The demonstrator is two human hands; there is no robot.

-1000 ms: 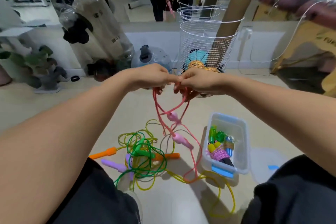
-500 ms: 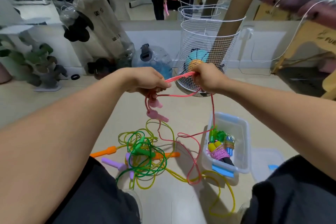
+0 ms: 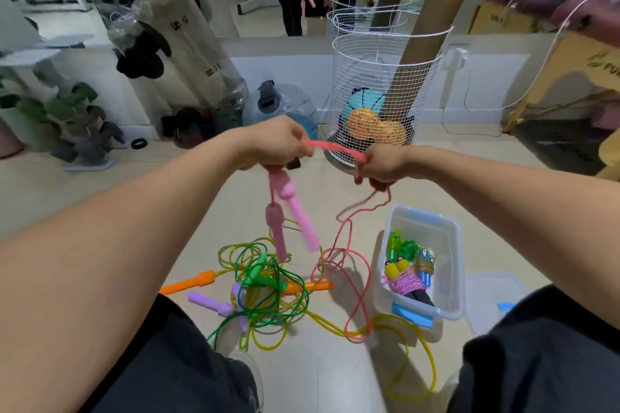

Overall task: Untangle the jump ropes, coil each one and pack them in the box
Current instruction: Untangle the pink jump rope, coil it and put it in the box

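Observation:
My left hand [image 3: 273, 144] grips the pink jump rope [image 3: 335, 148] near its handles; both pink handles [image 3: 292, 214] dangle below it. My right hand [image 3: 380, 166] grips the same rope a short span away, so a taut length runs between the hands. The rest of the pink rope falls from my right hand in loops onto the floor. On the floor below lies a tangle of green, yellow and purple ropes [image 3: 268, 292] with orange handles [image 3: 198, 280] and purple handles [image 3: 214, 305]. A clear plastic box [image 3: 451, 261] at the right holds several coiled ropes [image 3: 407, 273].
A white wire basket [image 3: 382, 77] with balls and a cardboard tube stands just beyond my hands. The box lid [image 3: 493, 298] lies right of the box. A water jug [image 3: 285, 104] and plastic-wrapped items stand at the left wall. My knees frame the bottom.
My hands have spread apart, drawing a length of pink rope taut between them. The pink handles have dropped and swing lower under my left hand.

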